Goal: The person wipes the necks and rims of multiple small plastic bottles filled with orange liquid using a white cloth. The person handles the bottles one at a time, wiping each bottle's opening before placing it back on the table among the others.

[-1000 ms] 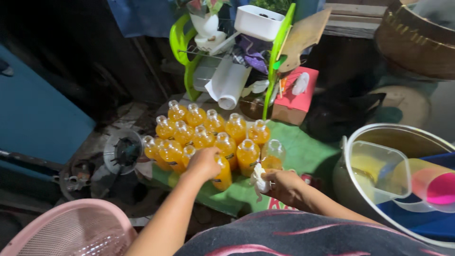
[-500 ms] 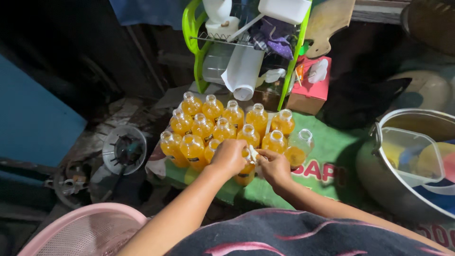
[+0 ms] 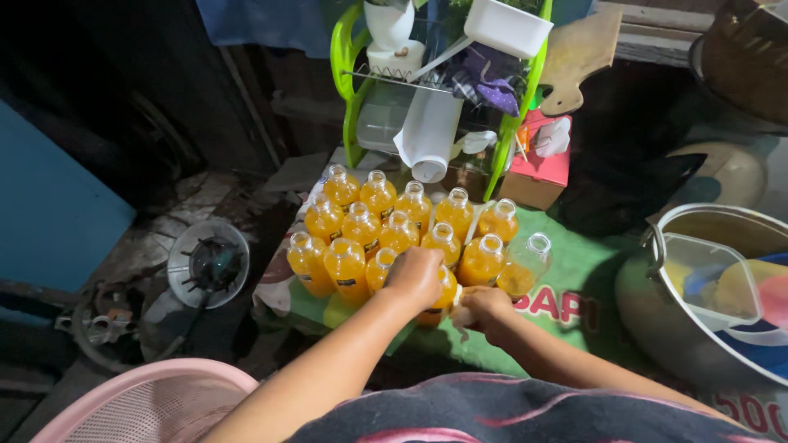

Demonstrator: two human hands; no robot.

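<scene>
**A:** Status on the bottles?

**B:** I see a cluster of small clear bottles [image 3: 386, 226] standing on a green mat [image 3: 574, 271], all uncapped as far as I can tell. Most are filled with orange liquid to the neck. The one at the right end [image 3: 525, 262] is only about a third full, so I judge filling nearly done with that one left.

**A:** Hands?

**B:** Left hand [image 3: 417, 275] is clenched over the top of a filled bottle [image 3: 443, 291] in the near row, right at the near edge of the cluster. Right hand [image 3: 483, 310] is just beside it, fingers curled around something small and pale; I can't tell what, it's mostly hidden. Could be a cap, that's a guess.

**A:** Any caps on yet?

**B:** None that I can see. If capping is the step in hand, it's at the start: the whole batch is left.

**A:** Surroundings?

**B:** Green dish rack [image 3: 349, 82] at the far side with white containers, red box [image 3: 538, 168] to its right, big metal pot [image 3: 722, 246] on the far right, pink basket [image 3: 139, 402] near left.
</scene>
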